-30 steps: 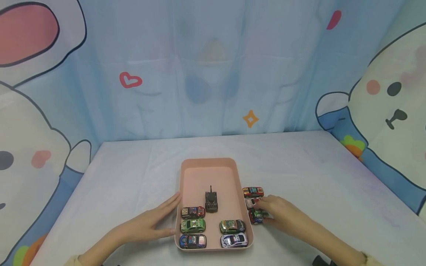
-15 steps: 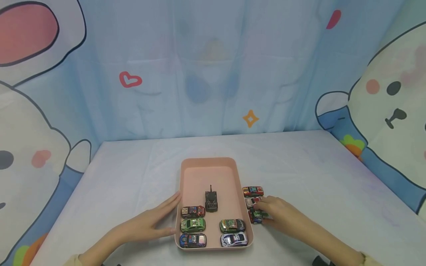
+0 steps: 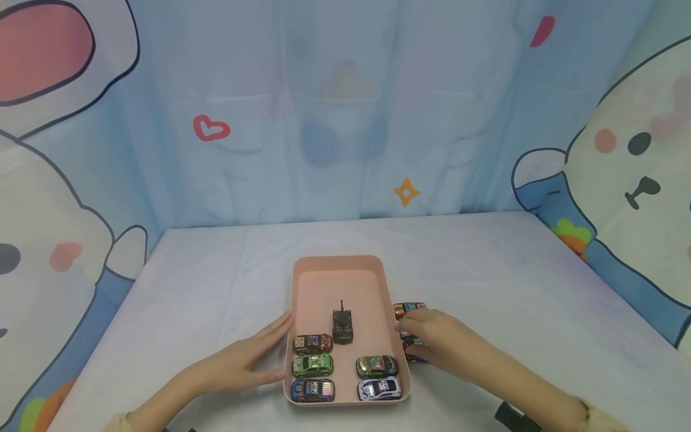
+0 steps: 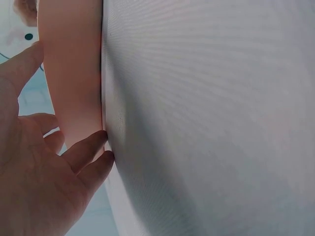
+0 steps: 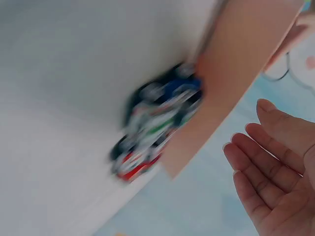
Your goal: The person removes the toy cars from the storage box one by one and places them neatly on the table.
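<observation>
A pink tray (image 3: 340,276) stands on the table. My left hand (image 3: 251,360) touches its left side with straight fingers, and in the left wrist view the fingertips rest along the tray's outer wall. My right hand (image 3: 448,339) hovers over several toy cars outside the tray's right edge, partly hiding them. The farthest, a red-orange toy car (image 3: 408,308), shows past my fingers. In the right wrist view that row is blurred, with a blue toy car (image 5: 179,91) nearest the wall. There the right hand (image 5: 280,172) is apart from them, fingers loosely extended, nothing held.
Inside the tray, a dark toy tank (image 3: 342,326) sits mid-tray. A red-black car (image 3: 313,344), green car (image 3: 313,366) and blue car (image 3: 313,390) line the left; a green-orange car (image 3: 377,366) and white-purple car (image 3: 379,389) the right. A printed curtain (image 3: 324,180) hangs behind.
My right hand, which was at the middle and near cars beside the tray, has come up off them and shifted slightly left and away. The left hand and tray have stayed put.
</observation>
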`<state>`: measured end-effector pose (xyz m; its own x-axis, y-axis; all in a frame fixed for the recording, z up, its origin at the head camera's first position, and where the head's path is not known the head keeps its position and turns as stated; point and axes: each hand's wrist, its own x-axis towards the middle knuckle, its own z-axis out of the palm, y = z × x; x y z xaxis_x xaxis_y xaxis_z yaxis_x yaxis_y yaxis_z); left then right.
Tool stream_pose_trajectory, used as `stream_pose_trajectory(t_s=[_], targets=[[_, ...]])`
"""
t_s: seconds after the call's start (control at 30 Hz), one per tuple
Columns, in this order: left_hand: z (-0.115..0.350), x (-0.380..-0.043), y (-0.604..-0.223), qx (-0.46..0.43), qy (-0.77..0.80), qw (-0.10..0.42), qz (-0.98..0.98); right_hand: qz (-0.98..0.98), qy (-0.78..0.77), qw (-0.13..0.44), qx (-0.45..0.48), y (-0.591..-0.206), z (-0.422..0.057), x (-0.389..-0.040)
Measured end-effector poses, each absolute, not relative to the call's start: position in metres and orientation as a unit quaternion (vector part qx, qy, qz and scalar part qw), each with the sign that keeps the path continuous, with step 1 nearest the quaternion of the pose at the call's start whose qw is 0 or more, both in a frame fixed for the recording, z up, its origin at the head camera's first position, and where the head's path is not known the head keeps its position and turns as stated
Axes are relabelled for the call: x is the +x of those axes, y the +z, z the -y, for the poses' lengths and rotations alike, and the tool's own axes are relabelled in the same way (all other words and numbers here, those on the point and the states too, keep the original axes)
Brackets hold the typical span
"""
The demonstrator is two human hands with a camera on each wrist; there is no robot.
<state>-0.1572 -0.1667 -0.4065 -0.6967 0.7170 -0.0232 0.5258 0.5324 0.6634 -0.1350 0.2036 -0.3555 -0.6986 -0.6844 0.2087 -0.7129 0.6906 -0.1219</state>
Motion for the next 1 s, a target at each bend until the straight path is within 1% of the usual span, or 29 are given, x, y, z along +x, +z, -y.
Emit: stream_pose_trajectory(t_s=[0.1,0.17,0.3,0.4,1.0], targets=[[0.167,-0.158,-0.407,0.359,0.322,0.149,-0.864,0.909,0.109,0.050,0.399,-0.356,-0.189,-0.134],[0.167,-0.158,-0.407,0.358,0.321,0.150,-0.864,0.907,0.117,0.024,0.404,-0.358,-0.181,-0.135],[0.167,-0.158,-0.408,0.360,0.322,0.148,-0.863,0.912,0.120,-0.032,0.391,-0.363,-0.169,-0.136],[0.167,-0.158,-0.408,0.363,0.323,0.145,-0.862,0.913,0.118,-0.055,0.386,-0.367,-0.164,-0.137],[0.168,-0.158,-0.408,0.361,0.321,0.144,-0.864,0.917,0.108,-0.054,0.380,-0.375,-0.151,-0.136]])
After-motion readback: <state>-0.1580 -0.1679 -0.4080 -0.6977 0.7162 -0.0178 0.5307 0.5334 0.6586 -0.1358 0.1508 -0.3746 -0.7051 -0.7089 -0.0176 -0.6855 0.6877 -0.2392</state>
